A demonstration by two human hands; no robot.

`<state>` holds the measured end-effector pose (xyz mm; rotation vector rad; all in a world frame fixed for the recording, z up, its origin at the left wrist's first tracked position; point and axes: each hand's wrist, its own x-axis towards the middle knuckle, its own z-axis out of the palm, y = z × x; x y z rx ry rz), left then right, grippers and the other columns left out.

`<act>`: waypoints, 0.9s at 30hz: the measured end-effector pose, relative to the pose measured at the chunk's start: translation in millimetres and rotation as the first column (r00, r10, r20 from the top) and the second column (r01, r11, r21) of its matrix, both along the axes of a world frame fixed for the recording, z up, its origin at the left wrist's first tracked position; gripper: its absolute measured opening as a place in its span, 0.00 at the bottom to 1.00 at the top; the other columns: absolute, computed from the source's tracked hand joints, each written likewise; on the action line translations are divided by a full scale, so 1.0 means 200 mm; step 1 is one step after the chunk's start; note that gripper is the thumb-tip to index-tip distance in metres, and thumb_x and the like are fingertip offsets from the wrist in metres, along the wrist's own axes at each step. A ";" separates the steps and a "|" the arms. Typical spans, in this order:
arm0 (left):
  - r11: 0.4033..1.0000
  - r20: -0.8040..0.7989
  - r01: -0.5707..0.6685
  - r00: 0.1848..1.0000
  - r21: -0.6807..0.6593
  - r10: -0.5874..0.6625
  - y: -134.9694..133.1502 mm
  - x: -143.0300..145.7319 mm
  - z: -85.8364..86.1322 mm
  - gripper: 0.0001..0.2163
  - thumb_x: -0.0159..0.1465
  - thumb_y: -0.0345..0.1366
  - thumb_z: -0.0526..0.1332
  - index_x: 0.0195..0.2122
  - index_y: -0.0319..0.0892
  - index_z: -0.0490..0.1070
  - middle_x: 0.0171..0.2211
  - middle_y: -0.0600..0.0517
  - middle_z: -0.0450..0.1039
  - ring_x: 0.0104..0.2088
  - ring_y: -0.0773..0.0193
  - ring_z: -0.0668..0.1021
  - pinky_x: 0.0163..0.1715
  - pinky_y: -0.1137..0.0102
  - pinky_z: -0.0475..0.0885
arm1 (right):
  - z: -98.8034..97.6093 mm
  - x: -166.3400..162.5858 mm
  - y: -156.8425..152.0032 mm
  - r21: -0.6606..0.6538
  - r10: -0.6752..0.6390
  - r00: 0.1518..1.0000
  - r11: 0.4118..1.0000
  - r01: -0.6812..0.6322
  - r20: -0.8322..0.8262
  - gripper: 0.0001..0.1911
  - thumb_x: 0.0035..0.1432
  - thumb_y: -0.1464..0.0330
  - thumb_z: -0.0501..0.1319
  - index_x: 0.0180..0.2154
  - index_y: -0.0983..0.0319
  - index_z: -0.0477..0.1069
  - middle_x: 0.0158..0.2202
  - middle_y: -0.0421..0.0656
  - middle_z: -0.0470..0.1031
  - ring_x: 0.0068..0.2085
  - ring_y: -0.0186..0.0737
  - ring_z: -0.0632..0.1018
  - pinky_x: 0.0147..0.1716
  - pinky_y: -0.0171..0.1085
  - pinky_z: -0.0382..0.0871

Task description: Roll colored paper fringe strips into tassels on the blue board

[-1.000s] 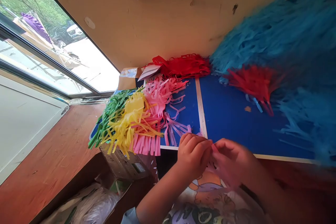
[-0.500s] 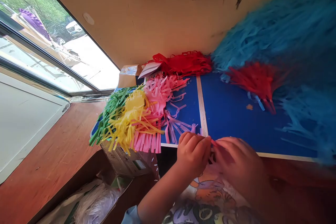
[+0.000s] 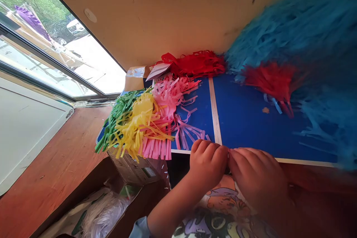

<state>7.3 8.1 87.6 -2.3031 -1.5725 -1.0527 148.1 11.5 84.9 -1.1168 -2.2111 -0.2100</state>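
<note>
At the front edge of the blue table (image 3: 245, 119), my left hand (image 3: 209, 163) and my right hand (image 3: 256, 174) meet fingertip to fingertip. Both are closed in a pinch on pink tissue paper (image 3: 229, 151), of which only a sliver shows between the fingers. Left of them lie fringed tissue paper pieces: lilac strips (image 3: 185, 130), a pink bunch (image 3: 167, 96), a yellow bunch (image 3: 141, 122) and a green bunch (image 3: 121, 113). A red tissue tassel (image 3: 269, 80) rests beyond my right hand, its narrow end toward me.
Red fringed paper (image 3: 199, 65) lies along the wall. A large blue fringe pile (image 3: 284, 29) fills the right side. A brown paper box (image 3: 136, 78) stands by the window. Below left, an open carton (image 3: 122, 169) holds white shredded material (image 3: 104, 214).
My hands have drawn together, and the pink paper that showed between them is now mostly hidden by my fingers. The view has shifted slightly; the paper bunches stay in place.
</note>
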 end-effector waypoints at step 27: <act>0.818 0.877 0.334 0.292 -0.468 0.382 -0.03 0.11 -0.02 0.09 0.61 0.39 0.57 0.31 0.40 0.73 0.30 0.49 0.78 0.32 0.63 0.78 0.32 0.68 0.74 | -0.03 -0.02 -0.02 -0.368 -0.119 0.861 0.926 -0.084 -0.495 0.09 0.58 0.68 0.55 0.42 0.59 0.66 0.35 0.44 0.73 0.32 0.37 0.75 0.28 0.35 0.71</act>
